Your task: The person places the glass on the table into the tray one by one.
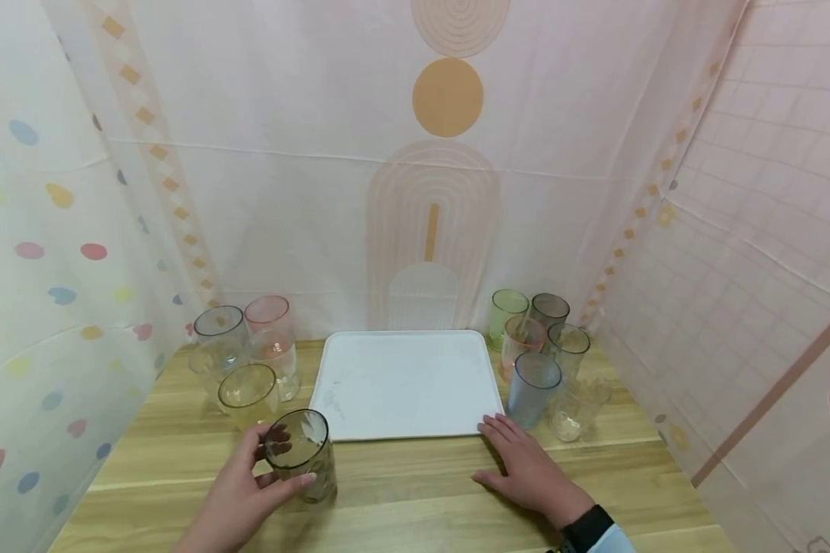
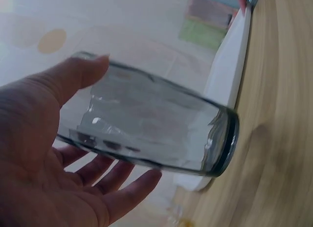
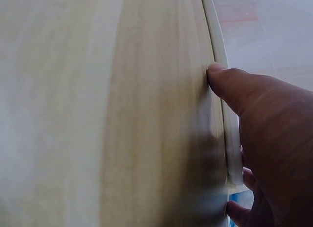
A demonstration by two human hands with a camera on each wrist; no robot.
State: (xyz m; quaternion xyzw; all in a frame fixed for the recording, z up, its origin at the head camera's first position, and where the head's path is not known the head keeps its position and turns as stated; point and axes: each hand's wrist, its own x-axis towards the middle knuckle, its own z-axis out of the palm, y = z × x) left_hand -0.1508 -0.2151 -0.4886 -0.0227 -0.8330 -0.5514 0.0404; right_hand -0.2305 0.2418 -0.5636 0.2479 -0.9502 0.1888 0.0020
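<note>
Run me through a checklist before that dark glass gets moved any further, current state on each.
1. Left hand gripping the dark glass: ok, thumb and fingers on opposite sides.
2. Dark glass upright: ok in the head view.
3. White tray free of glasses: ok.
4. Dark glass over the tray: not ok, it is in front of the near left corner.
5. Left fingers clear of the yellow glass: cannot tell, they overlap in the head view.
</note>
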